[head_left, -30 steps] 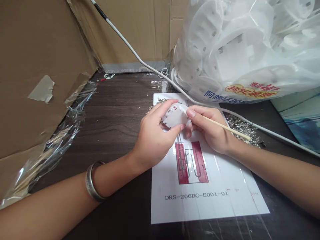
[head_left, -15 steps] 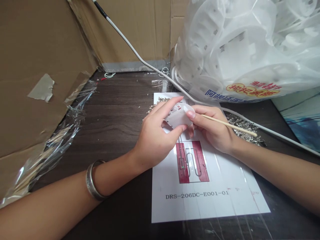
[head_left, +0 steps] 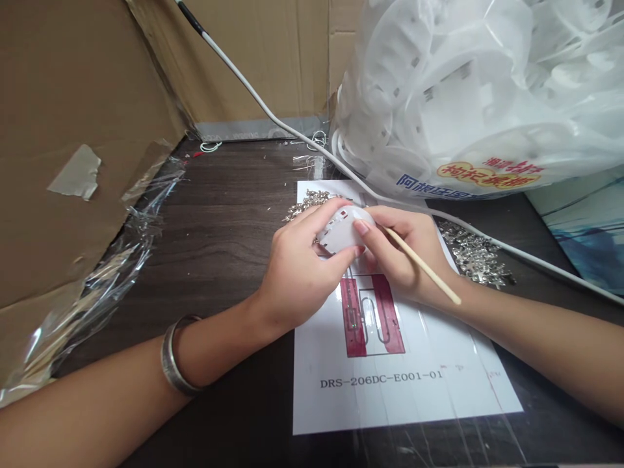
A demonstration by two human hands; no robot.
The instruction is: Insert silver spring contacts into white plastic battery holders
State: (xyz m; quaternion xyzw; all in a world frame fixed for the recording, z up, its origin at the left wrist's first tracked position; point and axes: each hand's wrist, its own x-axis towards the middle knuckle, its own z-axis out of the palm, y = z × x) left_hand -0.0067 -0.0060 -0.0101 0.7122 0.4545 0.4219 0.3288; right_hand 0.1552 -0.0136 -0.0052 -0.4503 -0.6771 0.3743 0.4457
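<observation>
Between my two hands is a white round plastic part (head_left: 344,233) with small slots, held tilted above a printed sheet. My left hand (head_left: 305,263) grips its left side, fingers behind and thumb along the lower edge. My right hand (head_left: 404,250) rests its thumb on the part's right face and also holds a thin wooden stick (head_left: 424,265), which slants down towards the wrist. The stick's front end is hidden by the right fingers. Beneath lies the white sheet (head_left: 409,403), printed with a red and white diagram and "DRS-206DC-E001-01".
Small metal pieces lie in one pile (head_left: 312,203) behind my left hand and another pile (head_left: 478,257) right of my right hand. A plastic bag (head_left: 468,130) full of white parts stands at back right. A white cable (head_left: 273,117) crosses the table (head_left: 229,195). Cardboard (head_left: 88,84) walls the left.
The stick has swung so its rear end points lower and more to the left. The white part has turned slightly in my hands, with its slotted face now showing more.
</observation>
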